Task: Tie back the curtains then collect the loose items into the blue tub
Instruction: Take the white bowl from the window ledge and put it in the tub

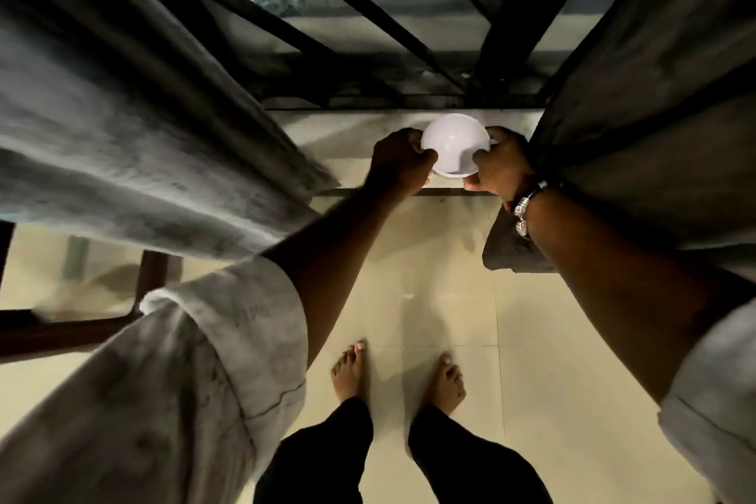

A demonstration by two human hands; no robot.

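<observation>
1. The collecting step seems under way: both hands grip a white bowl (453, 143) over the window ledge (327, 135), between the parted curtains (122, 127).
2. The left hand (399, 160) curls round its left rim; the right hand (501, 164) pinches the right rim.
3. Next it probably needs carrying to the blue tub, which is out of view.
4. Curtain ties are not visible; dim light blurs the ledge.
</observation>
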